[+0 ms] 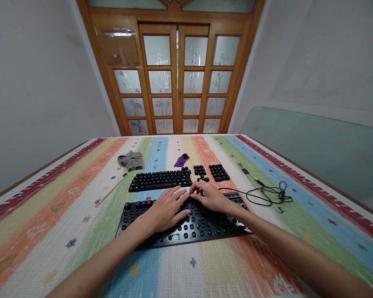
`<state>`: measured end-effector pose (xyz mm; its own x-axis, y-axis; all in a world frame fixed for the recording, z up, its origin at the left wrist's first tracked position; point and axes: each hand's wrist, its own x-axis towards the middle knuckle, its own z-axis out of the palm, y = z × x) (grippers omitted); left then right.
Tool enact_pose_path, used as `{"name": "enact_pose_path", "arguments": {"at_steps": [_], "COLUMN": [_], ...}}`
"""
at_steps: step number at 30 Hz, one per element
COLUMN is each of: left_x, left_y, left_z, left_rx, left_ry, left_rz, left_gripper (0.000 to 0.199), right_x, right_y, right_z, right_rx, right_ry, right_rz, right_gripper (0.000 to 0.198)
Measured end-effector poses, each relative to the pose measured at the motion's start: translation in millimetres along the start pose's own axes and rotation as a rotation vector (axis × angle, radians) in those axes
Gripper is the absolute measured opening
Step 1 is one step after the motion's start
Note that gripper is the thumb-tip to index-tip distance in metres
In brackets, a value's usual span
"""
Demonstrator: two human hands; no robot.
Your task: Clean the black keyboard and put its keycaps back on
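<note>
A black keyboard base (199, 225) without most of its keycaps lies in front of me, showing rows of bare key posts. My left hand (170, 209) rests on it with fingers stretched and spread. Beside those fingertips, my right hand (207, 196) is over the upper middle of the base, thumb and fingers pinched together. Whatever sits in that pinch is too small or hidden to make out. Just behind the base, black keycaps (160, 180) are laid out in keyboard order, with a small group of keycaps (199, 170) and the number pad keycaps (219, 172) to the right.
A grey cloth (130, 160) and a purple cloth (182, 160) lie farther back. A thin brush (112, 189) is at the left. At the right are the coiled cable (269, 194) and a small black piece (245, 171). A striped tablecloth (192, 273) covers the table.
</note>
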<state>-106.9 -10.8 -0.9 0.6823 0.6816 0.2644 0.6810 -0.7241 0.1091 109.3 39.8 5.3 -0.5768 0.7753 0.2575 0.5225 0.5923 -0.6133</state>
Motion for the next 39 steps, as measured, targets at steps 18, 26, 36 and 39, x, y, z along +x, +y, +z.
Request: {"name": "enact_pose_path", "arguments": {"at_steps": [18, 26, 36, 39], "left_x": [5.2, 5.1, 4.8, 5.0], "left_y": [0.1, 2.9, 2.2, 2.1], "left_z": [1.9, 1.0, 12.7, 15.8], "left_rx": [-0.008, 0.012, -0.030, -0.047], "left_ry": [0.028, 0.024, 0.082, 0.085], "left_rz": [0.022, 0.041, 0.046, 0.048], "left_gripper": [0.045, 0.040, 0.037, 0.040], "right_x": [-10.9, -14.2, -4.9, -2.3], "right_y": [6.2, 5.5, -5.8, -9.8], "right_z": [11.4, 13.5, 11.6, 13.1], "right_rx": [-0.297, -0.392, -0.501, -0.532], "right_ry": [0.058, 0.026, -0.088, -0.179], "right_rz": [-0.251, -0.261, -0.334, -0.301], "right_gripper": [0.015, 0.020, 0.033, 0.027]}}
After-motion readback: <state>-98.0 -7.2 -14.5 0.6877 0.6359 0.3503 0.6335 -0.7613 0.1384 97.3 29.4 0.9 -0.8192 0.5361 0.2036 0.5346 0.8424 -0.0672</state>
